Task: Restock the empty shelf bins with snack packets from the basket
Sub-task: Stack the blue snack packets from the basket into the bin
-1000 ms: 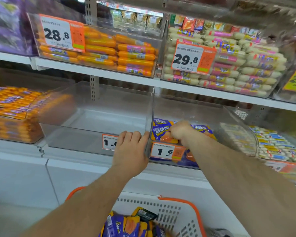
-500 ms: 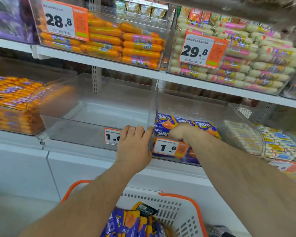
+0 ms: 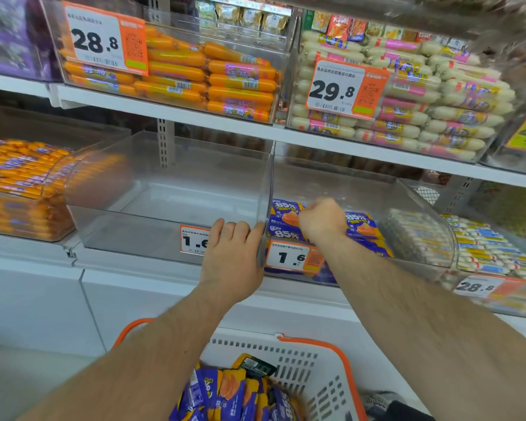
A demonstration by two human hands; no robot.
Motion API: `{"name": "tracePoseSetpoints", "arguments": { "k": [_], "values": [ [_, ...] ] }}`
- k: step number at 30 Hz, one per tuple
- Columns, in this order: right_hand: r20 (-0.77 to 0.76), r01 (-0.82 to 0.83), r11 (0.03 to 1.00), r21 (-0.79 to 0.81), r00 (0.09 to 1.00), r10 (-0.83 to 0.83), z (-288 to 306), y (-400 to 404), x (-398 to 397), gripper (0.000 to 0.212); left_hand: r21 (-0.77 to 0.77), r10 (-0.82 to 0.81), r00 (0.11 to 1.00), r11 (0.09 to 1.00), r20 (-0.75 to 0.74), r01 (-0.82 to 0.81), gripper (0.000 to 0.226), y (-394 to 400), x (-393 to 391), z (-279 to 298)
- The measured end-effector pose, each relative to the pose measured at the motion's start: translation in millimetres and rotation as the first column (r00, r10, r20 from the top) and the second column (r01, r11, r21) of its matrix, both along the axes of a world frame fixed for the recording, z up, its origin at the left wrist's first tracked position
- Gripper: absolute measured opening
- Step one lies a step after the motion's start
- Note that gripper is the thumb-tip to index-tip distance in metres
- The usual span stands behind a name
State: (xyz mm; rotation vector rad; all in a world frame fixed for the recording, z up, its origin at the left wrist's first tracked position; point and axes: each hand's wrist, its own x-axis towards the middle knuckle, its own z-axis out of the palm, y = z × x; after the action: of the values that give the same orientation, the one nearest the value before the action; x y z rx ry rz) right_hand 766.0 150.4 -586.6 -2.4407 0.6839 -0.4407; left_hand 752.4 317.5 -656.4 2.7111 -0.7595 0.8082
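Shelf point(image 3: 176, 112), two clear bins point(image 3: 152, 214); left hand point(image 3: 232, 253) gripping rim, right hand point(image 3: 322, 221) clutching packets point(image 3: 286, 220).

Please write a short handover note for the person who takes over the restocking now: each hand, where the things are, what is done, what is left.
Left hand: fingers hooked over the front rim of the left bin, which holds nothing.
Right hand: inside the right bin, curled on the packets there.
Basket: below, with more packets in it.
Done: some packets lie in the right bin.
Left: fill the right bin further, then the left bin.
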Motion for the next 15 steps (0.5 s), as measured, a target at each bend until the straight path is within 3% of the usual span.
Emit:
{"name": "tracePoseSetpoints", "arguments": {
  "k": [1, 3, 5, 7, 9, 11, 12, 13, 15],
  "values": [
    [0.265, 0.008, 0.999, -0.053, 0.964, 0.006, -4.0, 0.4, -8.1, 0.009, -0.016, -0.021, 1.000, 1.000, -0.017, 0.020, 0.066, 1.4, -0.7, 0.8],
    [0.629, -0.012, 0.974, -0.227, 0.761, 0.157, -10.8, 4.3, -33.6, 0.010, -0.065, -0.043, 0.996, 0.997, -0.083, 0.037, 0.072, 5.4, -3.5, 2.8],
    [0.713, -0.032, 0.936, -0.350, 0.639, 0.288, -30.9, 11.4, -60.4, 0.010, -0.153, -0.059, 0.997, 0.987, -0.055, 0.050, 0.074, 11.7, -13.9, -1.9],
    [0.688, -0.115, 0.916, -0.383, 0.627, 0.367, -66.9, 19.1, -84.6, 0.010, -0.253, -0.085, 0.996, 0.964, -0.018, 0.078, 0.074, 16.1, -32.9, -19.0],
    [0.563, -0.250, 0.918, -0.308, 0.730, 0.388, -107.2, 24.9, -104.2, 0.014, -0.339, -0.123, 0.988, 0.937, -0.097, 0.084, 0.070, 19.0, -54.6, -46.4],
    [0.214, -0.375, 0.917, -0.138, 0.892, 0.397, -148.4, 21.7, -114.6, 0.012, -0.364, -0.161, 0.941, 0.930, -0.297, 0.044, 0.065, 20.7, -75.1, -72.6],
    [-0.029, -0.415, 0.909, -0.043, 0.910, 0.414, -168.5, 17.1, -118.5, 0.010, -0.354, -0.175, 0.888, 0.935, -0.425, 0.014, 0.062, 21.7, -84.8, -85.3],
    [-0.270, -0.449, 0.893, 0.030, 0.857, 0.439, -187.9, 13.6, -123.2, 0.011, -0.341, -0.189, 0.817, 0.940, -0.544, -0.009, 0.058, 23.7, -94.8, -97.1],
    [-0.641, -0.530, 0.842, 0.097, 0.614, 0.460, -221.0, 8.1, -136.6, 0.018, -0.338, -0.216, 0.696, 0.940, -0.685, -0.041, 0.050, 27.7, -111.0, -117.8]
  ]
}}
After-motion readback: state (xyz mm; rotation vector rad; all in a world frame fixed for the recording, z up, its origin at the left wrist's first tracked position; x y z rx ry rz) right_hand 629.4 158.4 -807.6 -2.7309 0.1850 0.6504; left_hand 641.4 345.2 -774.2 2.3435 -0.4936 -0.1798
